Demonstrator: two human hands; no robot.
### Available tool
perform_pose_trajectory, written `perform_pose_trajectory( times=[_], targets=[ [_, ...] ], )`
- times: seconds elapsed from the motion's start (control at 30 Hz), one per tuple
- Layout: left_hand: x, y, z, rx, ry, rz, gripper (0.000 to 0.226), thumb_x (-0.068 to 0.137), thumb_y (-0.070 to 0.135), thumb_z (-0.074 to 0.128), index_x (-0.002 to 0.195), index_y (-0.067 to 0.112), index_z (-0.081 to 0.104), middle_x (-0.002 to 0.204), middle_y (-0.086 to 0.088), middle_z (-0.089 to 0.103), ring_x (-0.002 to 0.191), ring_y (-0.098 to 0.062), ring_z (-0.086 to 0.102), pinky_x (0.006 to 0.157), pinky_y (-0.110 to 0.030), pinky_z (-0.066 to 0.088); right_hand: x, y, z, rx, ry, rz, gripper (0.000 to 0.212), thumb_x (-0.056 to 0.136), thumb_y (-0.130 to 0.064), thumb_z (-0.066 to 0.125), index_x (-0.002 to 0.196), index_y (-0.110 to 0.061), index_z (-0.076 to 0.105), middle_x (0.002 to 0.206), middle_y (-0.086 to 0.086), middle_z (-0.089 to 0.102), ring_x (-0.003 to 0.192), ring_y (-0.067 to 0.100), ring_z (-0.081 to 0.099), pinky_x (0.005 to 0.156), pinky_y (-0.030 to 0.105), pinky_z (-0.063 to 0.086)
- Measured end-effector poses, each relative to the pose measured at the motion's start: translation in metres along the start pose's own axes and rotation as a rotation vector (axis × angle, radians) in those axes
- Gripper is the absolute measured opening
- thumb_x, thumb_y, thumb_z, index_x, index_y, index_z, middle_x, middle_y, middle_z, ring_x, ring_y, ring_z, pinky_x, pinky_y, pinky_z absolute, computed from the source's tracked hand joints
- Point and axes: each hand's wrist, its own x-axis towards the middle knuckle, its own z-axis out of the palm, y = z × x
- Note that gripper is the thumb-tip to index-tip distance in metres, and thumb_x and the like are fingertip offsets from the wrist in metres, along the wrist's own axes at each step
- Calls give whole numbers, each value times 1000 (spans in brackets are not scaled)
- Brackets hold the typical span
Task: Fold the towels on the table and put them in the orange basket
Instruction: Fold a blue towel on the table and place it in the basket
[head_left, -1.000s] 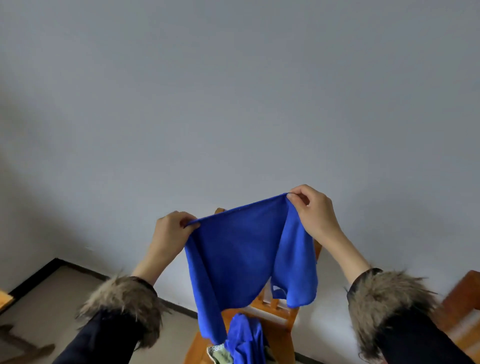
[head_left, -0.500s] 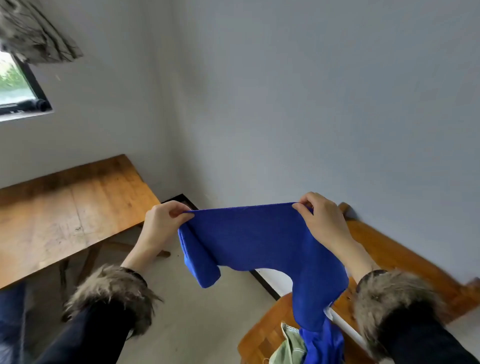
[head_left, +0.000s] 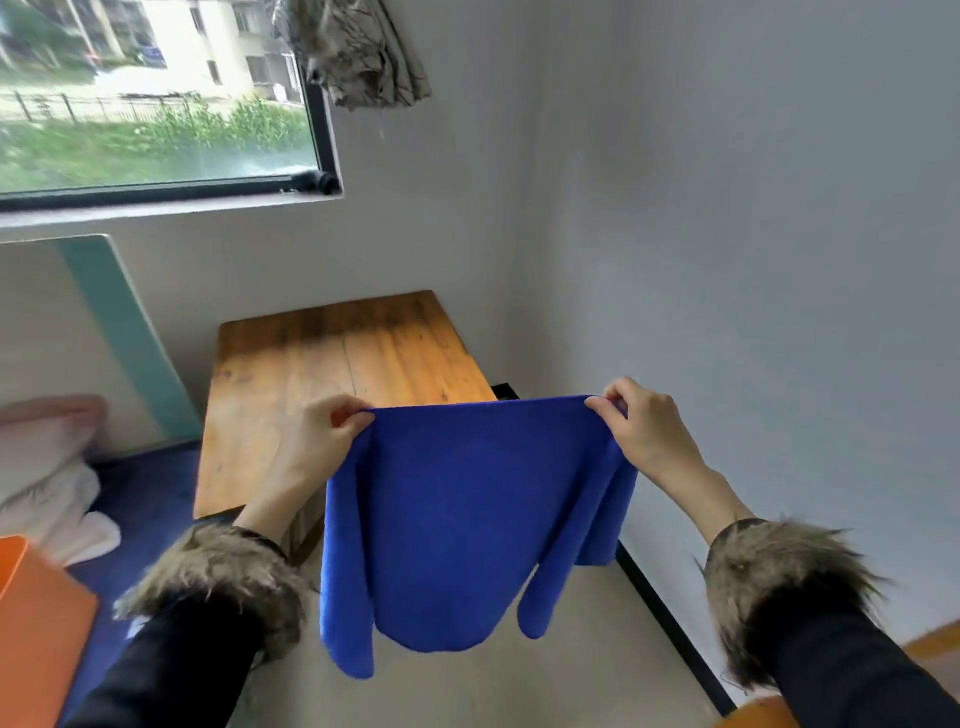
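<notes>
A blue towel (head_left: 467, 514) hangs in the air in front of me, stretched by its top edge. My left hand (head_left: 317, 441) pinches its top left corner, and my right hand (head_left: 644, 431) pinches the top right corner. The cloth droops in loose folds over the floor, just in front of a wooden table (head_left: 343, 374). At the lower left edge of the view shows part of the orange basket (head_left: 36, 623).
The wooden table stands against the wall under a window (head_left: 156, 93). White and pink bedding (head_left: 47, 467) lies at the left on a dark blue surface. A black baseboard (head_left: 670, 623) runs along the right wall. Another piece of wooden furniture (head_left: 930, 649) shows at the lower right.
My view has swung left from the chairs to the table and window. The towel now hangs wider and flatter between my hands, clear of the pile it came from.
</notes>
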Motion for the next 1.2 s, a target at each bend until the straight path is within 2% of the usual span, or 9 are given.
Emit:
perform_pose_trajectory(
  times=[0.1,0.23,0.4,0.53,0.73,0.93,1.07,1.2],
  targets=[
    [25,-28,-27,41,87,9,10,83,8,66,80,15,70,73,7,64,67,4,54,58,1,36,34,-22,37,25,-40,-41,14,94,-16,53,84,-6,56,72,-2,51,69,18,47,61,22,29],
    [54,-70,-49,77,146,-41,13,81,11,69,75,21,68,68,18,59,68,2,54,59,-4,39,79,-43,91,139,-85,-4,14,95,-9,48,94,-3,61,94,2,56,84,18,50,71,21,34],
    [106,-119,-67,87,213,-160,12,78,19,74,68,25,68,64,20,60,65,1,54,58,-5,38,150,-62,149,249,-123,13,12,93,-12,53,90,-7,64,92,3,57,83,15,51,67,13,31],
    [165,-152,-72,106,242,-209,16,79,23,73,68,32,64,66,14,62,67,-5,57,60,-9,36,216,-69,199,240,-120,-18,13,90,-17,58,78,-13,59,83,1,56,76,15,51,61,12,34],
    [249,-204,-70,120,182,-331,11,80,23,73,72,25,65,61,9,59,62,-1,51,56,-14,36,309,-72,272,87,-175,-62,19,90,-27,59,77,-13,57,78,-3,53,73,18,50,64,28,36],
    [318,-262,-60,122,109,-412,7,80,24,72,76,22,67,62,10,58,62,-1,50,56,-9,34,381,-72,348,-53,-300,-32,20,94,-29,52,80,-15,54,89,1,57,77,21,50,65,30,38],
    [376,-307,-51,151,50,-432,6,82,26,70,80,21,68,66,8,58,67,-3,50,60,-17,36,431,-71,400,-139,-341,-23,17,96,-22,46,88,-13,57,97,6,59,85,26,53,71,31,39],
    [439,-353,-40,183,-34,-411,6,84,26,67,82,21,67,69,6,59,68,-3,51,66,-21,36,474,-69,449,-235,-350,2,17,96,-17,44,91,-10,59,100,11,59,93,32,54,83,36,37]
  ],
)
